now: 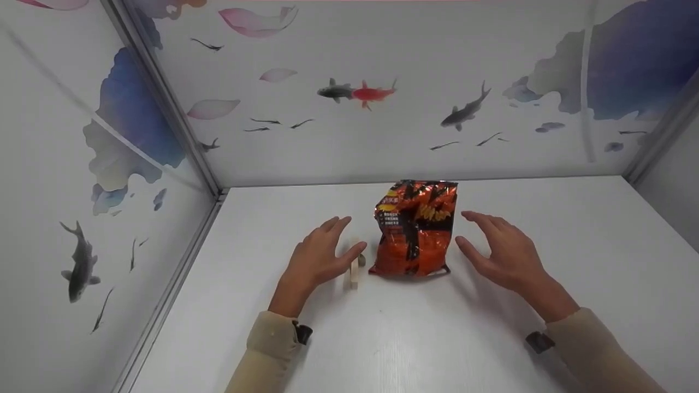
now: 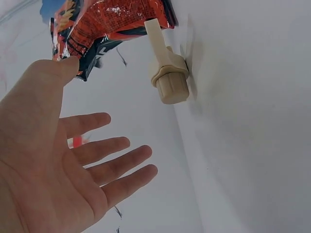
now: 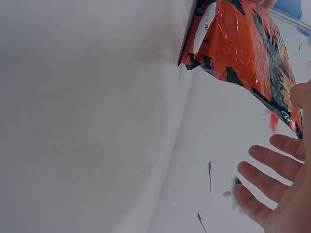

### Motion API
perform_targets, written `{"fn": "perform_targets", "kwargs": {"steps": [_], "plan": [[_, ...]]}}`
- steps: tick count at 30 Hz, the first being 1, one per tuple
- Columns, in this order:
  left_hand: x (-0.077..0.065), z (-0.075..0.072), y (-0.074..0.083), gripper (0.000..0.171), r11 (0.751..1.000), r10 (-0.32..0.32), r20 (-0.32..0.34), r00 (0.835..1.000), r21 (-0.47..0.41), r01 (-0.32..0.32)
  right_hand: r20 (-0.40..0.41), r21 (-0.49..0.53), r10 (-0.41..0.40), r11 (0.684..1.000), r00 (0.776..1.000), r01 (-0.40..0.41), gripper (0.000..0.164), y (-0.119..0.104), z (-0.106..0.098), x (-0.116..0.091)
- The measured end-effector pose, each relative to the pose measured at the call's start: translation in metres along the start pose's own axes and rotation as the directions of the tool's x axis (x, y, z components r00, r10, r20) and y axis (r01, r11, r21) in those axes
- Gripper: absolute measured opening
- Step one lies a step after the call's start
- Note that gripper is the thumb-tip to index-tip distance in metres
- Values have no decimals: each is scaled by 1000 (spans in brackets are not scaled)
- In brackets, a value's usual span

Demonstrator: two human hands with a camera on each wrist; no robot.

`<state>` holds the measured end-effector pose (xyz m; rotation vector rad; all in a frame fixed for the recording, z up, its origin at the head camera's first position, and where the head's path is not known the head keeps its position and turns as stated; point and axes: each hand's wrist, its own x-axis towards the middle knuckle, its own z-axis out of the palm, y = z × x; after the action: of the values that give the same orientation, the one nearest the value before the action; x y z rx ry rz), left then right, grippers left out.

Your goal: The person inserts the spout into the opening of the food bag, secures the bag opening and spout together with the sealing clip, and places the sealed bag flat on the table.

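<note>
An orange and black snack bag (image 1: 415, 234) stands upright on the white table between my two hands. To its left is my left hand (image 1: 319, 254), fingers spread and nothing in its grasp. My right hand (image 1: 505, 251) is on the other side, its fingers also apart, palm toward the bag. Close by the left thumb is a small beige object (image 1: 354, 279), partly covered by that hand in the head view. From the left wrist it shows a flat bar and a ribbed round knob (image 2: 172, 87). The right wrist view shows the bag's side (image 3: 238, 46) beyond the right thumb.
The white tabletop (image 1: 382, 338) ends at a back wall (image 1: 338, 147) painted with fish and petals. A left side wall (image 1: 43, 180) and a right side wall (image 1: 674, 164) rise beside it, with metal strips at the corners.
</note>
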<state>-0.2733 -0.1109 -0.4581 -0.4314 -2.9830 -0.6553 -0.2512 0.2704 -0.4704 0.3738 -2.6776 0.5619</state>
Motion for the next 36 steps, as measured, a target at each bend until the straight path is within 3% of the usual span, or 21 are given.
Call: {"fn": "perform_targets", "kwargs": {"steps": [20,30,36], "plan": [[-1,9,0,68,999,0,63,998,-48,3,-79,38,-37,998,996,40,52,-1,8,-7],[4,20,-5,45,995,78,80,994,-71,-73,-69,40,-31,999,997,33,46,-6,7,-7],[8,26,-6,36,994,74,88,993,-92,-66,-72,44,-40,998,997,43,42,-8,7,-9]]}}
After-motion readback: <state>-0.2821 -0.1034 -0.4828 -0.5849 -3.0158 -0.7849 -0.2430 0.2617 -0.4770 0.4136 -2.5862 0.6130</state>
